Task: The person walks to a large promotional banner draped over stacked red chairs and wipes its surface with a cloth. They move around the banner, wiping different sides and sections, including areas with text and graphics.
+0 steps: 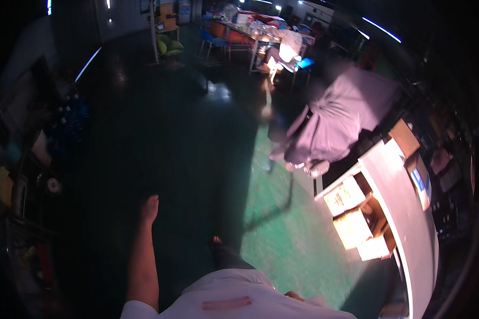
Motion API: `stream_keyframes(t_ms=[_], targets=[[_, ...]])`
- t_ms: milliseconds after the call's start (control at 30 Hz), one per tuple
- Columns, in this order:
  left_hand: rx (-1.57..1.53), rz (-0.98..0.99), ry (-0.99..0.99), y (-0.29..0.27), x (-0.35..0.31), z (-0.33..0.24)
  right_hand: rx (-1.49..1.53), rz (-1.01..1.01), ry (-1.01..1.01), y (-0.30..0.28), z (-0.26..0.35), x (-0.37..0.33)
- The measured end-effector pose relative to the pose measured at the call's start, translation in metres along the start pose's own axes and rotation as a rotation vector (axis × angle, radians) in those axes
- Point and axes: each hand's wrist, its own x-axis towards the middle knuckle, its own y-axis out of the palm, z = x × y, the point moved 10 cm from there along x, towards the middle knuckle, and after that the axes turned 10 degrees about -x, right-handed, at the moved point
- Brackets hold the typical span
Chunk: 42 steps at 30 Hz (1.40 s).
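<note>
My left hand (151, 208) hangs out ahead of me at the end of a bare forearm, over the dark floor (186, 159). It touches nothing that I can see. Dim light and blur hide how its fingers lie. Of my right arm only a small skin-coloured patch, perhaps the right hand (294, 295), shows beside my white shirt (229, 290). The shirt hides the rest, fingers included. Below, one dark trouser leg (230, 258) reaches forward, a foot at its end.
On the right a long pale table (404, 212) has cartons (352, 229) under its top. Beyond it stands something draped in a purple-grey cloth (340, 117). Farther back are a cluttered worktable (250, 34), a blue chair (213, 41) and green seats (169, 47). Shelving lines the left.
</note>
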Motion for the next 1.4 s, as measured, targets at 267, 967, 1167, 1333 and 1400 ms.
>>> stream_keyframes(t_ms=[267, 967, 1167, 1333, 1400], targets=[[0.210, 0.341, -1.082, 0.053, -0.112, 0.255, -0.507, -0.301, -1.177, 0.025, 0.817, -0.175], [-0.333, -0.100, 0.152, 0.121, 1.341, -0.281, 0.514, -0.290, -0.028, -0.159, 1.388, -0.005], [0.302, 0.546, -0.630, 0.224, 1.263, -0.055, -0.253, -0.435, -1.092, -0.143, 2.025, -0.214], [0.248, 0.456, -1.058, 0.212, 1.314, 0.031, -0.255, -0.252, -1.413, -0.107, 2.382, -0.319], [0.235, 0.416, -1.084, 0.206, 1.399, 0.033, -0.303, -0.279, -1.281, -0.106, 2.461, -0.304]])
